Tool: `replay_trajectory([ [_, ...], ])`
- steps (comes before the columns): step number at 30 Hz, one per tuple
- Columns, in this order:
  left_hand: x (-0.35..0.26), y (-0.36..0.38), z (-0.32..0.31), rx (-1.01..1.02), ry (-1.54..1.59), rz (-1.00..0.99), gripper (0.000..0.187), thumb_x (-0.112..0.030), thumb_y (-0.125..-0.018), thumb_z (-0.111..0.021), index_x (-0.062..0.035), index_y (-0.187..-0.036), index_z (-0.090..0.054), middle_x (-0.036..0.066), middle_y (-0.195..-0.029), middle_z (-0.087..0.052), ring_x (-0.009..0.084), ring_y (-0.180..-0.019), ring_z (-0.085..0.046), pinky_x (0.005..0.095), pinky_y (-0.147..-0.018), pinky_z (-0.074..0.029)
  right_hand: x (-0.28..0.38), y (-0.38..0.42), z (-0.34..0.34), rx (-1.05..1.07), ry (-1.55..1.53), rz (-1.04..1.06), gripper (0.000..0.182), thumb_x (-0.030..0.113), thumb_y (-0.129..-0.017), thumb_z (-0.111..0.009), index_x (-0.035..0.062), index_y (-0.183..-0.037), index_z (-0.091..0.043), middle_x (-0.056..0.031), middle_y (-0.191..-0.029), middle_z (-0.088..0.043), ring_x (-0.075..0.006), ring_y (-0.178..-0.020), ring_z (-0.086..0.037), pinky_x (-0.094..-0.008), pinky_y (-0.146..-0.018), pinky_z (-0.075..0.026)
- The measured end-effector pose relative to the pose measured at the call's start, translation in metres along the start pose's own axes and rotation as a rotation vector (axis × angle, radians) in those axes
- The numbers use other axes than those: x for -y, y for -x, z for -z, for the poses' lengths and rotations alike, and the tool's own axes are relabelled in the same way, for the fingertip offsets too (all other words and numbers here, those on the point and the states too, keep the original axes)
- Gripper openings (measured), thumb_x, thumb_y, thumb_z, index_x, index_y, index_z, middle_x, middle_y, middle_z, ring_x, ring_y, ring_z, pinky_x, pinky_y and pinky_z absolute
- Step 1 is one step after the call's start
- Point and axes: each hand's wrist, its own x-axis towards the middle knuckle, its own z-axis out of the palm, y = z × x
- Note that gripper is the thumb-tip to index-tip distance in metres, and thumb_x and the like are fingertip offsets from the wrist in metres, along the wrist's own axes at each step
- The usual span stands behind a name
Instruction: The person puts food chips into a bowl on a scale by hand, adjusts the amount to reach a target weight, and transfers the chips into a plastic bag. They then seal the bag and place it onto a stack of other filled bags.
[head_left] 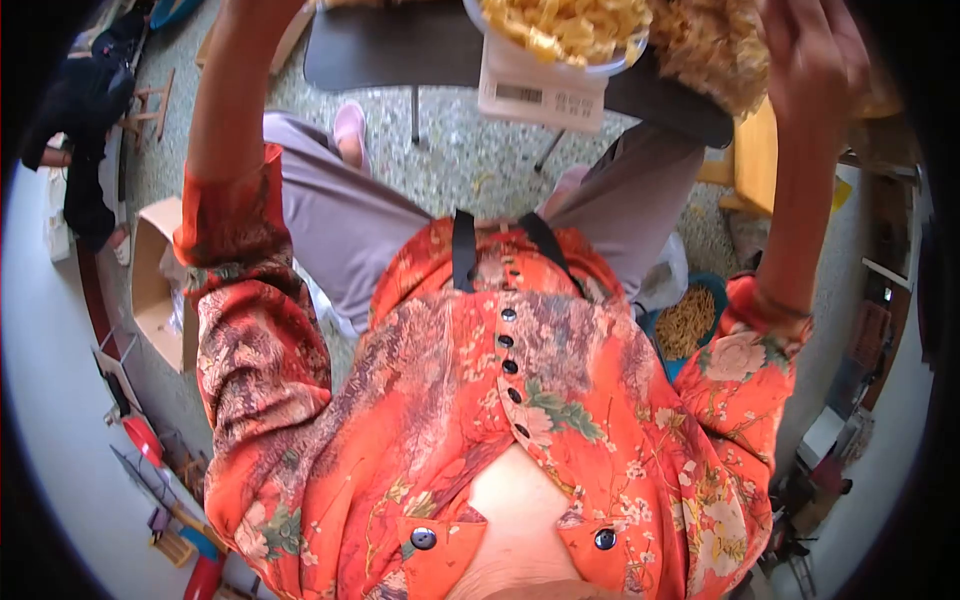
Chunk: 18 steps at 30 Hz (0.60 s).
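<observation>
My right hand [818, 55] is at the top right, beside a clear plastic bag [712, 50] filled with golden-brown crinkled pieces. Its fingers look stretched out and somewhat apart, though the top edge crops their tips. To the left of that bag, a clear bowl [600, 68] of yellow curled pieces [570, 28] sits on a white digital scale [545, 92] with a lit display. My left forearm [238, 90] reaches up past the top edge, so the left hand is out of sight.
Scale and bag rest on a dark tabletop [390, 50] in front of my knees. A yellow wooden stool [755, 155] stands at right. A blue-green basin [690, 318] of thin brown pieces lies on the floor, an open cardboard box [160, 290] at left. Another person [85, 140] is far left.
</observation>
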Motion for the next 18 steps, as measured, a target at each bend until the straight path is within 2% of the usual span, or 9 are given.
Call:
replay_trajectory([
  [3,0.015,0.081,0.018,0.044,-0.26,-0.315,0.019,-0.017,-0.079,-0.085,-0.0096,-0.095,-0.078,0.005,-0.084,-0.074,0.0245,-0.072,-0.069,0.0334,-0.063,-0.054,-0.033,0.072,0.028,0.33,0.144,-0.061,0.015,0.017,-0.101,-0.065,0.004,-0.105,-0.069,0.0005,-0.086,-0.064,-0.0037,-0.067,-0.051,-0.0193,-0.056,-0.037],
  [4,0.006,0.09,0.012,0.254,0.16,-0.369,0.017,-0.015,-0.08,-0.085,-0.0043,-0.091,-0.077,0.007,-0.081,-0.07,0.0204,-0.065,-0.066,0.0283,-0.053,-0.049,-0.041,0.094,0.035,0.467,0.157,-0.125,0.016,0.019,-0.101,-0.066,0.0049,-0.106,-0.069,0.0007,-0.088,-0.064,-0.0029,-0.068,-0.05,-0.0181,-0.057,-0.037],
  [5,-0.002,0.102,0.014,0.433,0.205,-0.273,0.013,-0.013,-0.083,-0.082,-0.0016,-0.085,-0.076,0.008,-0.075,-0.065,0.0196,-0.064,-0.065,0.0302,-0.053,-0.049,-0.042,0.115,0.033,0.535,0.127,-0.391,0.014,0.013,-0.1,-0.067,0.0024,-0.107,-0.07,0.0008,-0.085,-0.066,-0.0062,-0.072,-0.059,-0.0198,-0.065,-0.044],
  [8,0.005,0.177,-0.012,0.781,0.145,0.188,0.018,-0.021,-0.088,-0.076,-0.006,-0.096,-0.07,0.013,-0.082,-0.068,0.0347,-0.07,-0.067,0.043,-0.063,-0.053,-0.106,0.168,0.029,0.598,0.171,-0.91,0.024,0.023,-0.104,-0.06,0.0025,-0.11,-0.071,0.0028,-0.084,-0.067,-0.0019,-0.069,-0.052,-0.0202,-0.06,-0.043],
  [12,0.027,0.283,-0.063,1.074,0.227,0.165,0.019,-0.014,-0.087,-0.07,-0.0084,-0.105,-0.071,0.015,-0.091,-0.071,0.0384,-0.084,-0.07,0.048,-0.072,-0.055,-0.196,0.22,0.005,0.748,0.311,-0.862,0.02,0.016,-0.094,-0.062,0.0026,-0.107,-0.07,-0.011,-0.085,-0.07,-0.0219,-0.07,-0.066,-0.0346,-0.064,-0.052],
  [13,0.018,0.291,-0.073,1.387,0.197,0.226,0.018,-0.016,-0.088,-0.069,-0.0081,-0.104,-0.071,0.016,-0.092,-0.072,0.039,-0.085,-0.071,0.0488,-0.074,-0.056,-0.218,0.231,-0.001,0.749,0.314,-0.864,0.02,0.016,-0.094,-0.062,0.0026,-0.107,-0.07,-0.011,-0.085,-0.07,-0.0219,-0.07,-0.066,-0.0346,-0.064,-0.052],
  [14,0.007,0.297,-0.081,1.694,0.16,0.286,0.017,-0.017,-0.088,-0.067,-0.0079,-0.102,-0.071,0.017,-0.092,-0.072,0.0396,-0.085,-0.071,0.0496,-0.076,-0.056,-0.24,0.238,-0.009,0.887,0.527,-0.502,0.021,0.013,-0.09,-0.062,0.003,-0.107,-0.069,-0.0147,-0.087,-0.07,-0.0278,-0.074,-0.068,-0.0393,-0.068,-0.053],
  [15,-0.001,0.315,-0.086,1.669,0.183,0.272,0.017,-0.017,-0.089,-0.065,-0.0069,-0.1,-0.071,0.017,-0.093,-0.073,0.0393,-0.086,-0.071,0.0497,-0.076,-0.056,-0.26,0.239,-0.017,1.002,0.724,-0.122,0.024,0.01,-0.086,-0.062,0.0034,-0.108,-0.069,-0.0184,-0.088,-0.07,-0.0337,-0.078,-0.069,-0.044,-0.072,-0.054],
  [18,-0.026,0.335,-0.086,1.586,0.2,0.192,0.017,-0.018,-0.089,-0.061,-0.0062,-0.097,-0.071,0.016,-0.092,-0.073,0.0376,-0.086,-0.072,0.0491,-0.074,-0.057,-0.278,0.218,-0.055,1.158,0.714,-0.561,0.023,0.011,-0.083,-0.065,0.0061,-0.104,-0.071,-0.0185,-0.091,-0.073,-0.0342,-0.084,-0.072,-0.0467,-0.074,-0.055],
])
